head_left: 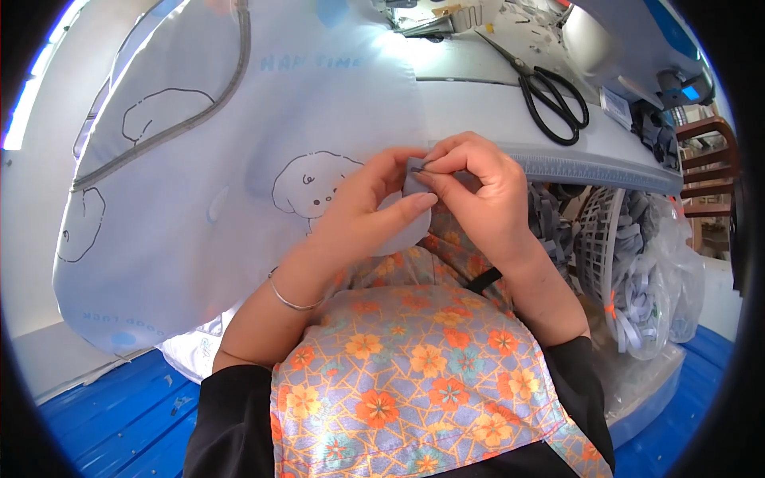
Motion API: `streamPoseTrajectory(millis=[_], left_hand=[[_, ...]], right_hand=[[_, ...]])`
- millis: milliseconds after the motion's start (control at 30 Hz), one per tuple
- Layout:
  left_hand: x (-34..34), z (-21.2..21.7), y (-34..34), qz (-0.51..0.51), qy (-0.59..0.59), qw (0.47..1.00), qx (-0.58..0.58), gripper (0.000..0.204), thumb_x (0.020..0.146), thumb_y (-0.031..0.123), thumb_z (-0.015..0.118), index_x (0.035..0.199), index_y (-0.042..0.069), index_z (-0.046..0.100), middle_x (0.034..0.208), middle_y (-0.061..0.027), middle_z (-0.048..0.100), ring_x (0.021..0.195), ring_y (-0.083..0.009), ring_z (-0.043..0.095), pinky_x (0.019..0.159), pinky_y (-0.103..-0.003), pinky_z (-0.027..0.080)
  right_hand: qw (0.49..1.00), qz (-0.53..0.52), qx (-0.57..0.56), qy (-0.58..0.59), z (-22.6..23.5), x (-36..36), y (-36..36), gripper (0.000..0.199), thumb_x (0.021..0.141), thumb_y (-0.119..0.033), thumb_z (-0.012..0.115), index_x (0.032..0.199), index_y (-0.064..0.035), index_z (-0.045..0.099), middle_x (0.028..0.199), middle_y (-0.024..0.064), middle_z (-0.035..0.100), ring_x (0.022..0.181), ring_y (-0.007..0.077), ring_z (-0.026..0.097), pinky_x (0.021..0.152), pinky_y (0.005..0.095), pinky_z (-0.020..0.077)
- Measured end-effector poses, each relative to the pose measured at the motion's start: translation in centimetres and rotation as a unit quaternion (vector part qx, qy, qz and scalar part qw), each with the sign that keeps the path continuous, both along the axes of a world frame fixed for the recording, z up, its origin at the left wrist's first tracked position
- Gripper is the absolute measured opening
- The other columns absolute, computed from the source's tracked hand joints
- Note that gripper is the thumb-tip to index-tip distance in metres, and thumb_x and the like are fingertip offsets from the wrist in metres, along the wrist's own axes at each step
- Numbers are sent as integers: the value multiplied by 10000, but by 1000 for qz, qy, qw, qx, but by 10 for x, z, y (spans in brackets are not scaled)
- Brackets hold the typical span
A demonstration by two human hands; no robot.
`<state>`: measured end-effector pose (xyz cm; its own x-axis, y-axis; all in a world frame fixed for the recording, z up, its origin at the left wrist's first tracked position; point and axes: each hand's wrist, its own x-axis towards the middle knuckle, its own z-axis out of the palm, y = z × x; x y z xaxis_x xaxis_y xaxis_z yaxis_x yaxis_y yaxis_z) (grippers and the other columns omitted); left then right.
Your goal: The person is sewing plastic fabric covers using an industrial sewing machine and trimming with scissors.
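A small grey piece of fabric (413, 183) is pinched between my two hands at the table's near edge. My left hand (370, 195) grips it from the left, thumb stretched along its lower side. With thumb and forefinger together, my right hand (486, 179) pinches its upper right corner; a tiny dark thing shows at those fingertips, too small to name. Beneath and left of my hands spreads a large pale blue cloth (239, 207) printed with line-drawn dogs. A grey zipper (179, 131) curves across its upper left part.
Black-handled scissors (554, 95) lie on the white table beyond my right hand. Along the table's near edge runs a transparent ruler (598, 169). Below it, at right, stands a white plastic basket (594, 239) with grey strips and a plastic bag. A sewing machine (629, 48) is at far right.
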<state>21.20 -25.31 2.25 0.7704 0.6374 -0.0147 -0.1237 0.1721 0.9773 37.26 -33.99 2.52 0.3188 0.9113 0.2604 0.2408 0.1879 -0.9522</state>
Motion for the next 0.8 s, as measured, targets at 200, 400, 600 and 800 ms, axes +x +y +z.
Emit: streamPoseTrajectory(millis=[200,400,600,800], left_hand=[[-1,3,28,4,141,980,137,131,977,89,576,1035,-6,646,821,-40,665,776,-114,612,698,-266,484],[23,17,67,45,142,969,197,156,950,92,585,1054,-1,655,826,-102,664,719,-166,626,659,-317,484],[58,16,113,76,277,886,364,197,901,75,590,1071,27,675,910,-145,694,797,-292,666,716,-378,518],[71,-18,151,152,104,612,769,148,817,79,658,959,85,703,1011,-57,705,942,-244,660,823,-397,514]], right_hand=[[998,37,-23,43,11,15,20,55,884,25,699,857,37,653,954,69,668,827,112,625,743,235,517],[994,40,-82,67,17,41,63,79,891,-38,722,950,-10,678,862,4,669,778,75,601,721,237,501],[980,46,-177,-78,18,77,123,191,903,-197,710,942,-13,673,817,12,674,733,84,623,689,245,509],[954,-22,-248,-166,10,81,159,263,861,-236,729,852,26,717,696,67,695,602,113,674,584,251,552]])
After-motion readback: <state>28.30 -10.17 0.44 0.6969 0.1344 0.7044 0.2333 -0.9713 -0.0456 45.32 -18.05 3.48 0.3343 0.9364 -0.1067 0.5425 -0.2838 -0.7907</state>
